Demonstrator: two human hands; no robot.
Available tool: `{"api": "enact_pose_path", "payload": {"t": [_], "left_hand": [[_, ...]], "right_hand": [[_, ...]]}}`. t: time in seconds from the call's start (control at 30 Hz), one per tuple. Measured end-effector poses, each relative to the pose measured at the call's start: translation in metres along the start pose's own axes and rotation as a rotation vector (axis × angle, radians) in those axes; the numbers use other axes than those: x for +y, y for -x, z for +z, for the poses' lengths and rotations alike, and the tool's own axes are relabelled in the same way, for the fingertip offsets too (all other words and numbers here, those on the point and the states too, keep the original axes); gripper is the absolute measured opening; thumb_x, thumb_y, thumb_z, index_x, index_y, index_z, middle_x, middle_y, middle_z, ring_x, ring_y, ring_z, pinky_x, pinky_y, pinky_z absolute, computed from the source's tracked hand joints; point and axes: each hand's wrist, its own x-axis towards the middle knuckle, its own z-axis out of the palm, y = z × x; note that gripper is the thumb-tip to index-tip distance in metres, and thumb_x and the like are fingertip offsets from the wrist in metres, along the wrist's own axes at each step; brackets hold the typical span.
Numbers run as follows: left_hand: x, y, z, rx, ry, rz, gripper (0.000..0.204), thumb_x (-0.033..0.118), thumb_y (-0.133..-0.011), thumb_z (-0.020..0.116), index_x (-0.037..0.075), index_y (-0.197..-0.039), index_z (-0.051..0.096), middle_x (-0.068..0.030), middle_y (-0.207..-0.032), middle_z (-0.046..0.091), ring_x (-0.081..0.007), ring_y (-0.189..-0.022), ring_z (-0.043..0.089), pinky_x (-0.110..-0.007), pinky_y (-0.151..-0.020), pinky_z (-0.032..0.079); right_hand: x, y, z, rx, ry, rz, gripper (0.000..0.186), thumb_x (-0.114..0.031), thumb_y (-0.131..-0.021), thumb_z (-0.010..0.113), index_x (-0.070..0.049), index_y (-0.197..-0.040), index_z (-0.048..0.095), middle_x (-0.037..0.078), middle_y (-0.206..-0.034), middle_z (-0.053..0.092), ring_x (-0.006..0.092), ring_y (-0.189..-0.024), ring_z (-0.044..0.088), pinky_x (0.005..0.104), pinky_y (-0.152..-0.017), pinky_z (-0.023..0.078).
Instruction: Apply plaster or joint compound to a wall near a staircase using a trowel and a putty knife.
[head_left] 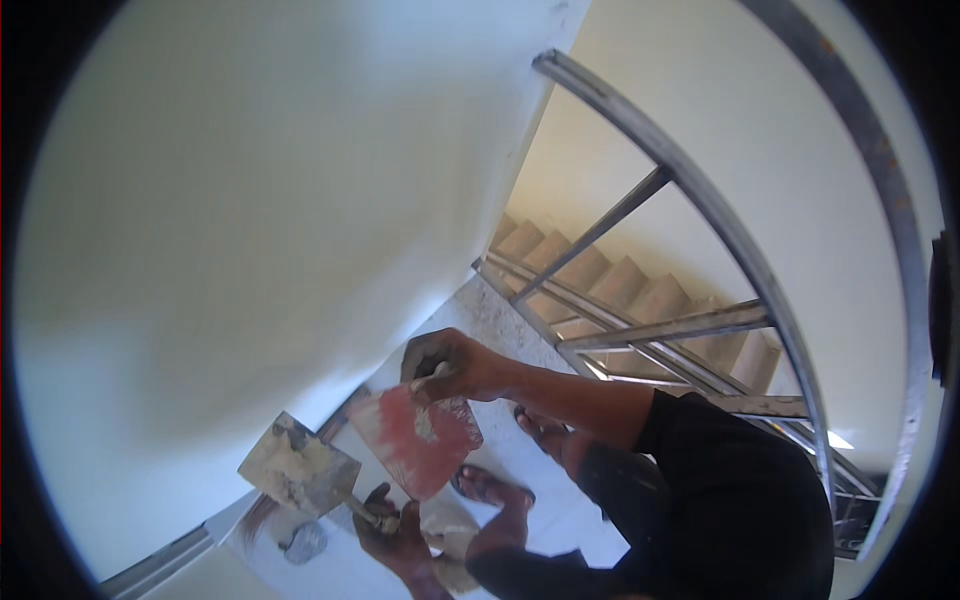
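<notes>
In my left hand [393, 532], at the lower middle, is a putty knife [300, 465]. Its broad square blade is smeared with pale putty and points up and left, and my fingers are closed about its short handle. Above and to the right, my right hand [445, 362] is closed on a red flat spreader [425, 445] with whitish putty on its face. The spreader hangs below that hand, its lower edge close to my left hand. A pale bit shows at my right fingertips; I cannot tell whether it is putty or part of a grip.
A large pale wall [250, 200] rises on the left. Beyond a metal railing [690, 215] on the right, stairs [620, 285] go down. My sandalled feet [495, 488] are on the dusty floor [560, 500]. A greyish lump [305, 543] lies near the wall's base.
</notes>
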Motion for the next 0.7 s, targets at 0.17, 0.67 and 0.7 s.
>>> {"api": "enact_pose_path", "payload": {"t": [0.17,0.67,0.7], "left_hand": [[-0.011,0.001,0.011,-0.11,-0.236,0.237,0.027,0.01,-0.079,0.075,0.007,-0.089,0.05,-0.0056,-0.071,0.06,-0.0138,-0.053,0.053,-0.024,-0.049,0.046],[-0.108,-0.072,0.016,-0.015,-0.1,0.476,0.034,0.005,-0.072,0.079,0.007,-0.09,0.049,-0.0059,-0.074,0.062,-0.0127,-0.058,0.056,-0.027,-0.05,0.046],[-0.113,-0.079,0.019,-0.011,-0.057,0.469,0.035,0.005,-0.073,0.079,0.007,-0.092,0.05,-0.0063,-0.074,0.062,-0.013,-0.058,0.056,-0.027,-0.05,0.046]], "right_hand": [[0.022,-0.01,-0.008,-0.216,0.031,-0.05,0.019,-0.003,-0.071,0.069,0.001,-0.088,0.064,0.002,-0.082,0.063,0.0105,-0.079,0.059,0.0261,-0.073,0.047],[0.071,0.004,-0.018,-0.235,-0.415,-0.194,0.041,-0.011,-0.077,0.076,0.0,-0.11,0.054,0.006,-0.098,0.063,0.0141,-0.087,0.063,0.0304,-0.079,0.052],[0.08,0.007,-0.026,-0.253,-0.4,-0.213,0.041,-0.011,-0.077,0.076,0.0,-0.11,0.054,0.006,-0.098,0.063,0.0141,-0.087,0.063,0.0304,-0.079,0.052]]}}
